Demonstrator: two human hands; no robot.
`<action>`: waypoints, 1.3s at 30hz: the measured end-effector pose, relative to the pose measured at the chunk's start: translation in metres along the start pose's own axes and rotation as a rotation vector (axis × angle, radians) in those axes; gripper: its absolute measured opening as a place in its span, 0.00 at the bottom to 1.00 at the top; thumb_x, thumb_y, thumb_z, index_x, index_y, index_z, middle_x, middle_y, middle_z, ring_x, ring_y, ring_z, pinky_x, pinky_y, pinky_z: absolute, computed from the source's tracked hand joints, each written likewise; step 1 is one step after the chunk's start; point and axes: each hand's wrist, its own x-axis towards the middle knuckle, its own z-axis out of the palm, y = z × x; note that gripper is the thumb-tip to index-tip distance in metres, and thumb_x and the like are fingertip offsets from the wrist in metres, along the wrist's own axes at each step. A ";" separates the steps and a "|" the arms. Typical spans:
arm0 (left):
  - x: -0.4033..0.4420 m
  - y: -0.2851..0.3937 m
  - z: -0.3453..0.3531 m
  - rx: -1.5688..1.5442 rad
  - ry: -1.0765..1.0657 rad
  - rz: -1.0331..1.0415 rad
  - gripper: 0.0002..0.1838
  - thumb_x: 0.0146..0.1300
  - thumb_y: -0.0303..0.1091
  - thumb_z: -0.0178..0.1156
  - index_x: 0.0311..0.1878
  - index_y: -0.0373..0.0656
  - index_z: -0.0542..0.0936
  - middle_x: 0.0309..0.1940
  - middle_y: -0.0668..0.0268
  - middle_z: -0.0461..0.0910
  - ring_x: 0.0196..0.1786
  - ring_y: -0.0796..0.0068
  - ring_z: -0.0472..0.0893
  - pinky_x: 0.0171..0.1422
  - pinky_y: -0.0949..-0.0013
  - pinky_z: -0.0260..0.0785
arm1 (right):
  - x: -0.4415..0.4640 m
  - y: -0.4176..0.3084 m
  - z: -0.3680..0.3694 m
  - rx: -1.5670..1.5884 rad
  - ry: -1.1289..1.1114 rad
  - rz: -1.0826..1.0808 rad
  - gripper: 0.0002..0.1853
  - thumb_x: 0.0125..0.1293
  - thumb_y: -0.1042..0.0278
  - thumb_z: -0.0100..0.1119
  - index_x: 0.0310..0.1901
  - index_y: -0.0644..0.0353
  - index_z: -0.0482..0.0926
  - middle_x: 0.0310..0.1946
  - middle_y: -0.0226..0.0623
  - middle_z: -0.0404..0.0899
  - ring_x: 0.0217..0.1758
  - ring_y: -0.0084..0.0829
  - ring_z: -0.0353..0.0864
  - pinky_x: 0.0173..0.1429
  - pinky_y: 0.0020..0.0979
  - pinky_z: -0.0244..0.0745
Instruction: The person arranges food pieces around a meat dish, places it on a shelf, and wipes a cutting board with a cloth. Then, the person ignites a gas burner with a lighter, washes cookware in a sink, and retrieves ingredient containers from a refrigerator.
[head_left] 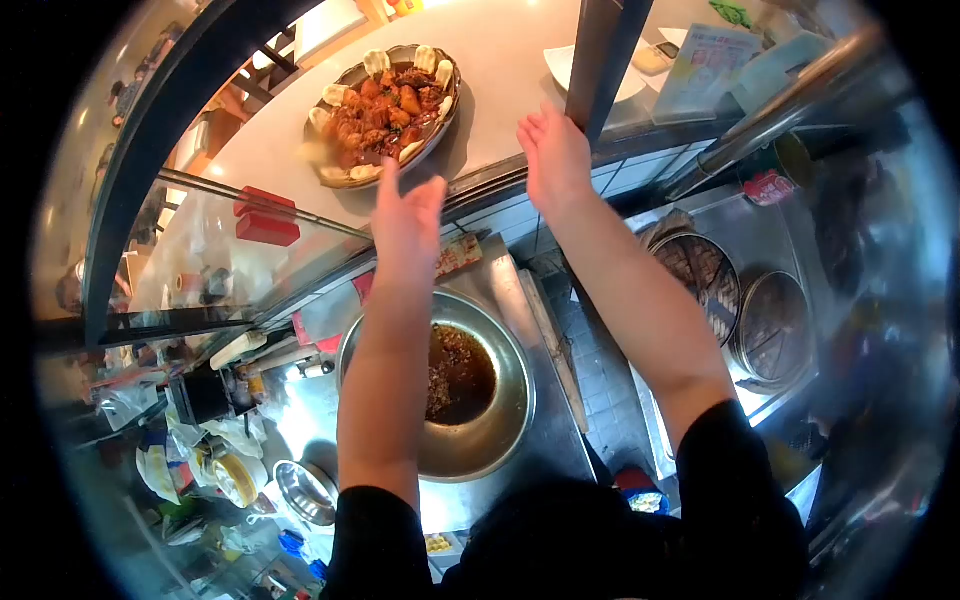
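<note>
Serving plate: the oval plate point(456, 95) rests on the pale counter point(500, 70) beyond the window ledge, its lower edge towards the person.
Food on it: glossy red-brown chunks point(372, 122) fill the middle; pale ridged bun-like pieces point(377, 62) stand or lie around the border.
Left hand: the left hand point(408, 212) reaches up just beside the plate's lower edge, index finger and thumb spread apart; blur hides whether it touches the plate.
Right hand: the right hand point(556, 155) is raised beside the dark upright post point(606, 65), well apart from the plate, fingers loosely together and slightly curled; whether it touches the post I cannot tell.
Below the arms: a large steel bowl point(522, 400) holds dark brown liquid point(467, 378) with bits in it, partly hidden by the left forearm.
Right side: two round steamers point(697, 275) point(775, 325) sit side by side on a metal surface.
Left side: a red box point(268, 230) shows through the glass; a small steel bowl point(306, 492) lies lower down.
</note>
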 end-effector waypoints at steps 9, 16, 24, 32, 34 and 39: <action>-0.173 0.060 -0.066 0.707 -0.385 0.957 0.30 0.70 0.19 0.53 0.74 0.32 0.60 0.63 0.50 0.73 0.61 0.61 0.78 0.69 0.61 0.71 | 0.111 0.025 0.048 0.509 0.408 0.069 0.40 0.74 0.35 0.48 0.73 0.59 0.54 0.60 0.51 0.66 0.55 0.42 0.74 0.61 0.37 0.77; -0.178 0.134 -0.099 0.949 -0.037 1.183 0.29 0.68 0.17 0.50 0.73 0.35 0.63 0.63 0.51 0.74 0.65 0.59 0.74 0.72 0.55 0.68 | 0.209 0.057 0.004 0.275 0.399 0.091 0.18 0.72 0.50 0.42 0.46 0.57 0.71 0.31 0.39 0.75 0.26 0.33 0.71 0.30 0.30 0.71; -0.147 0.159 -0.089 0.961 -0.157 1.067 0.31 0.66 0.17 0.55 0.73 0.35 0.64 0.66 0.53 0.72 0.68 0.62 0.73 0.73 0.59 0.65 | 0.198 0.054 0.009 0.281 0.283 -0.006 0.08 0.72 0.66 0.48 0.41 0.58 0.76 0.28 0.40 0.80 0.25 0.31 0.75 0.23 0.27 0.68; -0.119 0.149 -0.045 0.819 -0.316 0.933 0.28 0.62 0.15 0.51 0.68 0.33 0.71 0.60 0.54 0.78 0.65 0.64 0.76 0.78 0.54 0.63 | -0.132 0.009 0.014 -0.032 -0.073 0.325 0.10 0.75 0.61 0.53 0.43 0.58 0.76 0.32 0.31 0.82 0.29 0.20 0.79 0.29 0.20 0.73; -0.119 0.142 -0.035 0.778 -0.401 0.917 0.28 0.61 0.14 0.50 0.67 0.33 0.73 0.60 0.59 0.78 0.65 0.69 0.76 0.74 0.61 0.65 | -0.191 -0.002 -0.041 -0.032 0.053 0.425 0.10 0.74 0.60 0.56 0.41 0.58 0.76 0.30 0.30 0.79 0.27 0.20 0.77 0.26 0.19 0.70; -0.122 0.111 -0.001 0.893 -0.389 0.792 0.26 0.62 0.17 0.55 0.66 0.33 0.74 0.60 0.59 0.78 0.65 0.68 0.76 0.73 0.63 0.65 | -0.321 -0.035 -0.207 -0.509 0.201 0.304 0.20 0.76 0.54 0.47 0.43 0.63 0.81 0.25 0.37 0.81 0.20 0.23 0.73 0.24 0.24 0.66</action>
